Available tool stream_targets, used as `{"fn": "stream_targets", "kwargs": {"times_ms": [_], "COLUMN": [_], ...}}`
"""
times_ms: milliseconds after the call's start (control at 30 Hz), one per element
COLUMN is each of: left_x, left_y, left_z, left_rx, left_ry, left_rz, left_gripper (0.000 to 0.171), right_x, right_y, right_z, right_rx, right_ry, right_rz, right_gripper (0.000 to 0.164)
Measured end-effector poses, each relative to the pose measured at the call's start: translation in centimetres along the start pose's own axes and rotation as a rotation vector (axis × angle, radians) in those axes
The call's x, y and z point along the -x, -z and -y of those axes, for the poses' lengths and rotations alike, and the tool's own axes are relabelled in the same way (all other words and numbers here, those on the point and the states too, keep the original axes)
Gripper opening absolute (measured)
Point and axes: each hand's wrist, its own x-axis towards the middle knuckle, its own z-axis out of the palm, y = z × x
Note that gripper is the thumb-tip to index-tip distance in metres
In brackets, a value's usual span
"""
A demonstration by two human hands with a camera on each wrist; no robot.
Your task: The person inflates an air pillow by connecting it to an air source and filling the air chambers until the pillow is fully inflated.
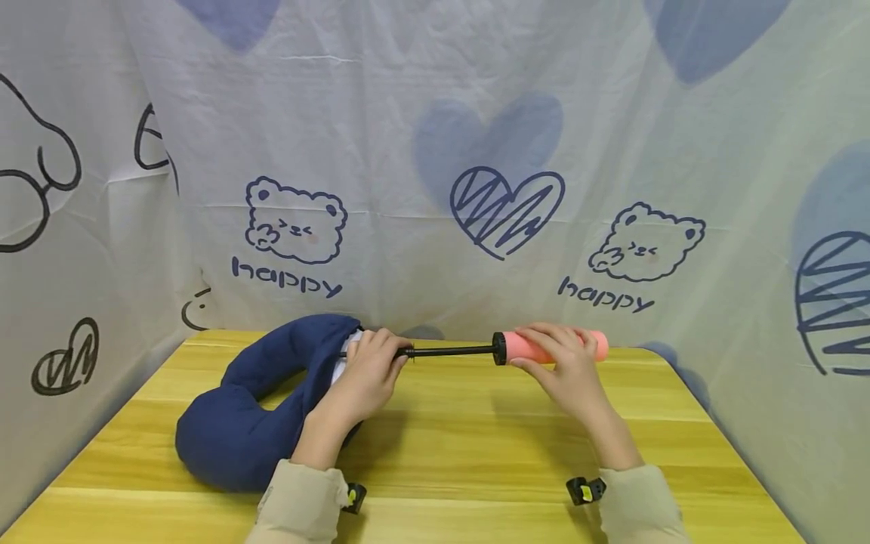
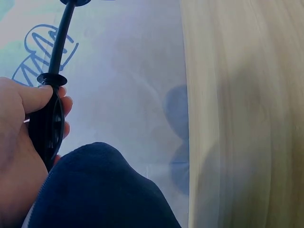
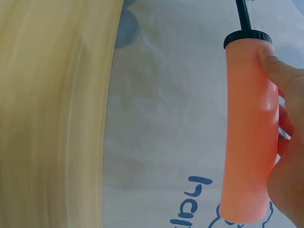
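Right hand point(image 1: 567, 363) curls around a pink pump barrel point(image 1: 552, 346), thumb pressed on the smooth, matte cylinder just below its black end cap, fingers wrapped behind it. From that cap a thin black rod point(image 1: 451, 350) runs straight out toward the left hand point(image 1: 370, 366), so the 2 hands sit well apart with the rod drawn out between them. Left hand grips the black handle point(image 2: 47, 128) at the rod's far end, fingers and thumb closed over it; a small black collar sits just above the fingertips. Directly under and behind the left hand lies a navy-blue neck pillow point(image 1: 238, 423), soft and U-shaped, resting on the yellow wooden table point(image 1: 476, 453). Beyond both hands hangs a pale printed cloth point(image 1: 435, 151) with bears and hearts.
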Motion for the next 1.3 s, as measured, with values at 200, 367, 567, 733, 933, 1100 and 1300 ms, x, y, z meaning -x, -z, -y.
{"fn": "stream_targets", "kwargs": {"times_ms": [200,367,567,733,933,1100,1300], "left_x": [-0.2,-0.6,-0.5,-0.3,-0.3,-0.4,-0.6], "left_y": [-0.6,-1.9,-3.1,-3.3,-3.1,-2.9,-2.7], "left_z": [-0.8,-2.0,-3.1,-3.3,-3.2,-3.1,-2.8], "left_rx": [-0.039,-0.064,-0.083,-0.087,-0.079,-0.068,-0.067], "left_ry": [-0.043,-0.091,-0.095,-0.082,-0.086,-0.085,-0.076], "left_rz": [0.025,0.030,0.033,0.028,0.032,0.018,0.014], "left_gripper": [0.021,0.020,0.020,0.020,0.021,0.020,0.022], "right_x": [-0.1,0.0,0.2,0.3,0.3,0.2,0.1], "right_y": [-1.2,-3.0,-4.4,-4.7,-4.8,-4.7,-4.3], "right_z": [1.3,2.9,4.4,4.7,4.5,4.4,4.0], "right_rx": [0.018,0.039,0.036,0.030,0.027,0.026,0.031], "right_ry": [0.054,0.126,0.178,0.155,0.159,0.165,0.147], "right_rz": [0.024,0.000,-0.076,-0.076,-0.073,-0.077,-0.058], "right_gripper": [0.050,0.049,0.058,0.057,0.052,0.055,0.050]}}
